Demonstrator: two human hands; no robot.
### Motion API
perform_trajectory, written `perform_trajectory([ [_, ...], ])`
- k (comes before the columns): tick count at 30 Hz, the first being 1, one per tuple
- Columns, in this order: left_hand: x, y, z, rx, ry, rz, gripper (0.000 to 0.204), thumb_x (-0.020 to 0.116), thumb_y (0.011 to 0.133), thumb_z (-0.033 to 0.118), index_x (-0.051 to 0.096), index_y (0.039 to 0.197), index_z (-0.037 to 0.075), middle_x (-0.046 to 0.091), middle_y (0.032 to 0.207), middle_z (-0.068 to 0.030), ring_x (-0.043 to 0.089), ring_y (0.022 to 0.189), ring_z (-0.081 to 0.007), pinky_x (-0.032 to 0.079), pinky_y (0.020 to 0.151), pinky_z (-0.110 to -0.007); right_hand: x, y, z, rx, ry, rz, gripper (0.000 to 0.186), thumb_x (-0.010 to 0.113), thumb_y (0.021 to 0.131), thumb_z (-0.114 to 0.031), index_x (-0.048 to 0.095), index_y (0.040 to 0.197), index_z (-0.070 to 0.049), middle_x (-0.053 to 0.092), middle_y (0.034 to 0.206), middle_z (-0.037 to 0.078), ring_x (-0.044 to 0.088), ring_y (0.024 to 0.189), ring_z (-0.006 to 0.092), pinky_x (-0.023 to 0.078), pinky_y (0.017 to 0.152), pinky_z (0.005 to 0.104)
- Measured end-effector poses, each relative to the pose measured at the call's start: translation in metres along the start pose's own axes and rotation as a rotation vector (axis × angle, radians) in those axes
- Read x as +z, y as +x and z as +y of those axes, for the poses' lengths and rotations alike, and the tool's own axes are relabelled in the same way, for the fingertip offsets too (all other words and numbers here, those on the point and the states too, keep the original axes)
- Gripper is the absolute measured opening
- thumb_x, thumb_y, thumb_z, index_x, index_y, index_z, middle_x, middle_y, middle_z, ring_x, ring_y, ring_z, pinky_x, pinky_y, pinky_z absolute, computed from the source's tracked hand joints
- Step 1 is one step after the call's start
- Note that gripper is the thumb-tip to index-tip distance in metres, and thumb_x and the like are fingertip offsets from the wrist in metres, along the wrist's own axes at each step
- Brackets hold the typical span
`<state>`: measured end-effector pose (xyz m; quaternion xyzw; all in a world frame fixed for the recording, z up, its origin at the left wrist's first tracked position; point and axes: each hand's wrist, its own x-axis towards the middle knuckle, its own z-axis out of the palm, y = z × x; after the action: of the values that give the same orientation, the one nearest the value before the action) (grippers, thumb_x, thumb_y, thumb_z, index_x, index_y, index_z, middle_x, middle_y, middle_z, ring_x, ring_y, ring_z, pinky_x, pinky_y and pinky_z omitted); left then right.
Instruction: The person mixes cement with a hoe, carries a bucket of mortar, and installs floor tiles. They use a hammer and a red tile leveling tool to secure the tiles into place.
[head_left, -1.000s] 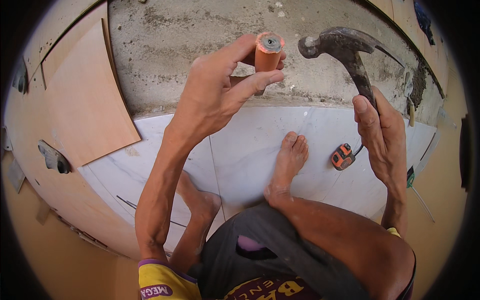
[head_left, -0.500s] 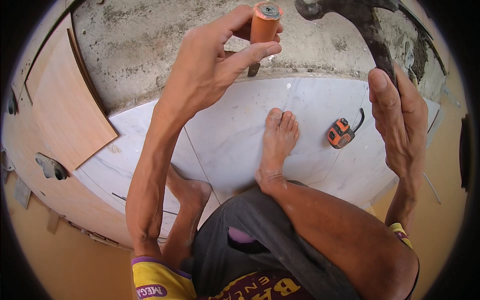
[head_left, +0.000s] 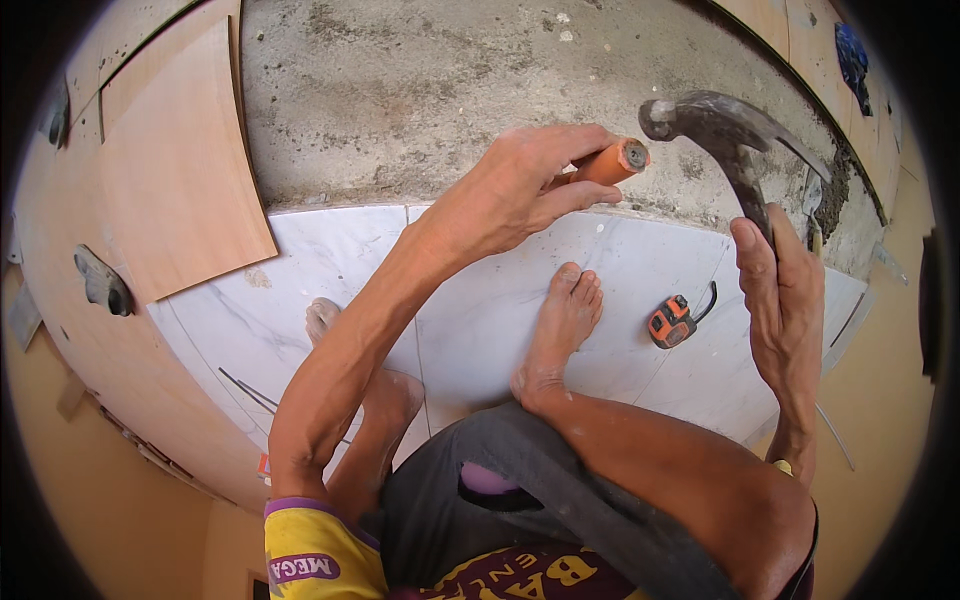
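Note:
My left hand (head_left: pixel 515 185) is closed around an orange round tool handle (head_left: pixel 605 165). Its worn, chipped end points up and to the right, and the rest of the tool is hidden by the hand. My right hand (head_left: pixel 783 305) grips a claw hammer (head_left: pixel 735 130) by its dark shaft, just below the head. The hammer's face is turned toward the handle's end, a small gap apart from it. Both hands are above the floor, where pale marble-look tiles (head_left: pixel 480 330) meet rough grey concrete (head_left: pixel 400 110).
An orange and black tape measure (head_left: pixel 671 322) lies on the tiles right of my bare foot (head_left: pixel 560 325). At the left are a plywood sheet (head_left: pixel 185 160) and a worn shoe (head_left: pixel 103 280). Dark mortar (head_left: pixel 832 200) sits on the concrete at the right, beside a small trowel-like tool (head_left: pixel 813 200).
The orange handle has tipped from nearly upright to leaning right. My left hand has moved right and the hammer has come closer to the handle's end. The view has shifted, showing more concrete.

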<state>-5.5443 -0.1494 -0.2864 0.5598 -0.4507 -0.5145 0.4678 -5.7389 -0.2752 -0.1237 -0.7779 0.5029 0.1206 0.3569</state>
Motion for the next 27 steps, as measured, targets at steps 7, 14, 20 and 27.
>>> perform_trajectory([
  [7,0.001,-0.001,0.0,-0.026,-0.015,-0.077,0.037,0.077,0.092,0.012,0.066,0.127,0.004,0.072,0.114,-0.009,0.071,0.105,-0.0218,0.064,0.094,-0.039,0.018,-0.011,0.009,-0.054,-0.055,-0.087,0.028,0.054,0.11,-0.023,0.051,0.104,0.004,0.046,0.064,0.02,0.044,0.052,0.0385,0.037,0.051,0.0425],
  [14,-0.002,0.0,0.0,-0.037,-0.125,0.003,0.03,0.075,0.093,0.006,0.067,0.122,0.004,0.07,0.112,-0.0051,0.069,0.103,-0.0174,0.063,0.094,-0.036,-0.021,-0.032,-0.007,-0.267,0.354,0.135,0.042,0.039,0.114,-0.04,0.044,0.086,-0.009,0.034,0.06,-0.006,0.024,0.046,0.002,0.019,0.041,0.0211],
  [20,-0.009,0.011,0.009,-0.136,-0.073,0.076,0.03,0.077,0.094,0.015,0.068,0.121,0.005,0.071,0.107,-0.0049,0.068,0.099,-0.0139,0.063,0.088,-0.034,0.01,0.015,0.04,-0.104,0.074,0.156,0.035,0.059,0.108,-0.036,0.058,0.1,-0.002,0.05,0.069,0.006,0.045,0.057,0.0166,0.037,0.053,0.0311],
  [27,-0.064,0.039,0.025,-0.189,0.326,0.221,0.041,0.068,0.101,0.034,0.061,0.115,-0.004,0.063,0.09,-0.0171,0.066,0.085,-0.0314,0.053,0.076,-0.041,0.063,0.1,0.102,-0.46,-0.24,0.389,0.015,0.071,0.097,-0.013,0.063,0.105,-0.004,0.064,0.084,0.017,0.065,0.071,0.0359,0.05,0.062,0.0417],
])
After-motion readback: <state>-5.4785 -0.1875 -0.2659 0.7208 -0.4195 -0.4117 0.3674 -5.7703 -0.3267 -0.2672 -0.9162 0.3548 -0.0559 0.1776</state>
